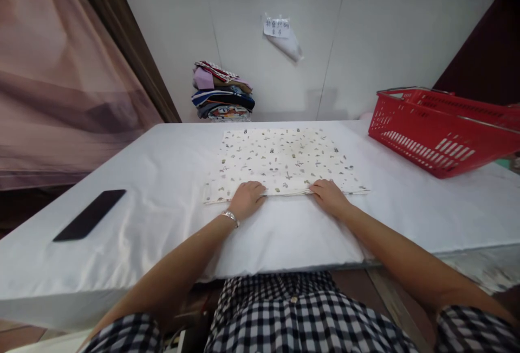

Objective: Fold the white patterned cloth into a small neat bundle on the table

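A folded white cloth point(280, 158) with small scattered prints lies flat on the white-covered table. Its near edge shows a few layers. My left hand point(248, 200), with a silver bracelet at the wrist, is closed on that near edge, left of the middle. Further right along the same edge, my right hand point(328, 196) pinches the cloth between thumb and fingers. The thumbs and the undersides of both hands are partly hidden.
A dark phone-like slab point(90, 215) rests at the table's left. Folded fabrics point(223, 93) are stacked at the back by the wall. To the right stands a red plastic basket point(426, 131). A curtain point(73, 82) hangs on the left, and a paper note point(277, 27) is on the wall.
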The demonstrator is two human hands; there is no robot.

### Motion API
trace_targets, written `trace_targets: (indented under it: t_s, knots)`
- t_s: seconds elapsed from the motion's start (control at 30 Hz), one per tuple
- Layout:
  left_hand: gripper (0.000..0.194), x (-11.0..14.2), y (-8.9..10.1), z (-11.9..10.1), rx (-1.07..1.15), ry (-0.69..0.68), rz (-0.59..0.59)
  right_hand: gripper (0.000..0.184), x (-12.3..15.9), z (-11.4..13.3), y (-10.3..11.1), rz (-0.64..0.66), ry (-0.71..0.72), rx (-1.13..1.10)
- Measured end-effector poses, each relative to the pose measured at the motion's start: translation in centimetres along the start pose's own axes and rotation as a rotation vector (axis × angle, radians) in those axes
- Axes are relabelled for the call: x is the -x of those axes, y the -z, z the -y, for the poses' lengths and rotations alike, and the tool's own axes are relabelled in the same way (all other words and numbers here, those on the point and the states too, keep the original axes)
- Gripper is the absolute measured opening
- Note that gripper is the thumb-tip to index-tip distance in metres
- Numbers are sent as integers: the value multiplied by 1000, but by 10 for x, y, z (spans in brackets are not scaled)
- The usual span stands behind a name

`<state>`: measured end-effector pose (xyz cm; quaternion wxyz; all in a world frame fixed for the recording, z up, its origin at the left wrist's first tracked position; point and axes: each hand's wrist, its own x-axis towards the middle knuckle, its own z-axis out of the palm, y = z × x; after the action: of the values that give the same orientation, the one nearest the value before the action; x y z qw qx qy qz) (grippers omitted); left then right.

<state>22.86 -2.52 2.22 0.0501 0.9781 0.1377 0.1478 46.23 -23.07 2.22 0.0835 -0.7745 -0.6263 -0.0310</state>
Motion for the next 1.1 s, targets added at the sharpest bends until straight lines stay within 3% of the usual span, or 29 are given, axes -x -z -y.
trace_targets:
  t_s: [0.17,0.3,0.7,0.93,1.1]
  knots:
    - [21,-26,-10,-24,101,-75,33,22,-2,-1,1,-16,0,-23]
    - [27,-35,-15,-26,156,-32,16,22,1,-2,-2,-37,17,-41]
    - [21,-33,-19,-33,57,4,-37,30,-10,14,-8,-53,105,37]
    - [28,-30,-21,-35,-9,-131,-63,26,-15,16,-19,-87,99,-7]
    - [28,-23,-18,-36,-13,-143,-63,27,-12,13,-22,-150,95,-79]
